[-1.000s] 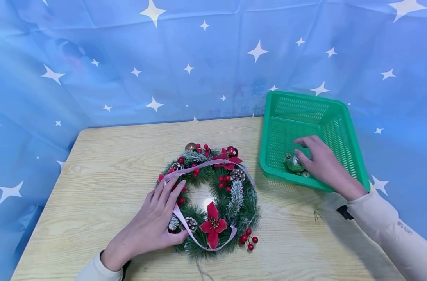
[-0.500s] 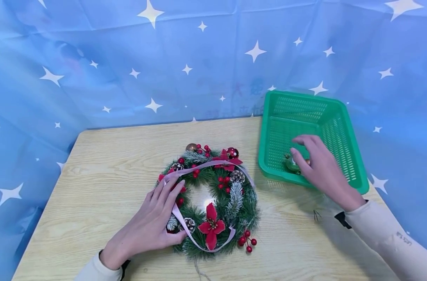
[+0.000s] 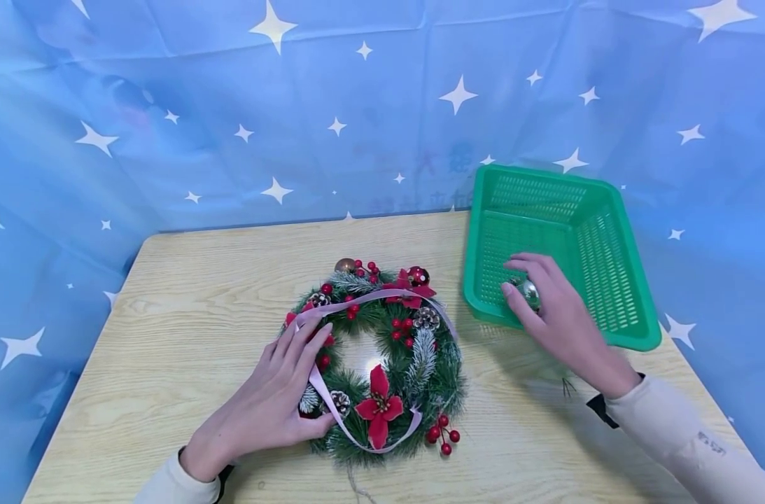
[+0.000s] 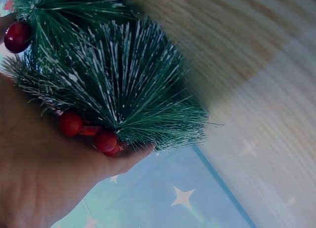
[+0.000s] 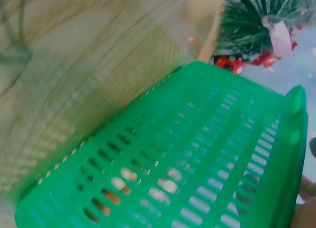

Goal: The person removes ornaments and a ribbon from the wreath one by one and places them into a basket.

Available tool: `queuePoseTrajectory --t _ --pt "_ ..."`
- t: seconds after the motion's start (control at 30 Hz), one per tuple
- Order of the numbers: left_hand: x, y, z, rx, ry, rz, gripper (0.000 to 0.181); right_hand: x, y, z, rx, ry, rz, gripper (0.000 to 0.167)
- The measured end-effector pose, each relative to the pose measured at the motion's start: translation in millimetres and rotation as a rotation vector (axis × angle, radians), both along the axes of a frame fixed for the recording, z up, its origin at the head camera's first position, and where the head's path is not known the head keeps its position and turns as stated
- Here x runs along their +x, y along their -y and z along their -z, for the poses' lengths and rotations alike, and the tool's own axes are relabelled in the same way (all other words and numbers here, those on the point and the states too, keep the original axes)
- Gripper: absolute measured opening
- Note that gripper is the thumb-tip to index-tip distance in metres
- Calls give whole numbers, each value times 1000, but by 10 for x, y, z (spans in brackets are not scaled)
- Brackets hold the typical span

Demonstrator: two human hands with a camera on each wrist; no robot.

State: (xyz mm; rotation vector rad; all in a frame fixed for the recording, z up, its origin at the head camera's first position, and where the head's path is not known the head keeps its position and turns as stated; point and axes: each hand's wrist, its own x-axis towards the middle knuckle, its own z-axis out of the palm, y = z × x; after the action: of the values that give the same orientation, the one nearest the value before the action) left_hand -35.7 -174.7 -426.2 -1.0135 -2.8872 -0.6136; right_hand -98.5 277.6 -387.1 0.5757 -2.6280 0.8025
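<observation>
Blue starry cloth [image 3: 332,168] backs a pale wooden table [image 3: 199,336], where a wreath [image 3: 446,374] lies flat near the middle. Left hand [image 3: 265,402] clasps its rim at eight to nine o'clock; from the wreath, a green basket [image 3: 546,173] stands at two o'clock. Inside, the right hand [image 3: 565,315] curves over a ball [image 3: 533,294], though I cannot tell whether it grips. Fetching an ornament seems the step in hand; next calls for a sure hold and a clean lift. Being round, the wreath has no long axis; its twine [image 3: 353,479] trails towards six o'clock
</observation>
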Motion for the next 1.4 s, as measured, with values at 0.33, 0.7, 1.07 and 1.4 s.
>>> queuePoseTrajectory --t 0.33,0.7,1.07,1.4 --pt "-22 30 -8 5 7 6 124 43 189 47 -19 35 -55 40" --pt "-26 51 -7 10 -1 8 125 142 493 98 -51 -69 -312 45" --pt "-105 83 -16 12 -20 72 128 308 708 213 25 125 -391 70" --pt "-137 105 -21 19 0 79 126 334 802 332 76 189 -375 77"
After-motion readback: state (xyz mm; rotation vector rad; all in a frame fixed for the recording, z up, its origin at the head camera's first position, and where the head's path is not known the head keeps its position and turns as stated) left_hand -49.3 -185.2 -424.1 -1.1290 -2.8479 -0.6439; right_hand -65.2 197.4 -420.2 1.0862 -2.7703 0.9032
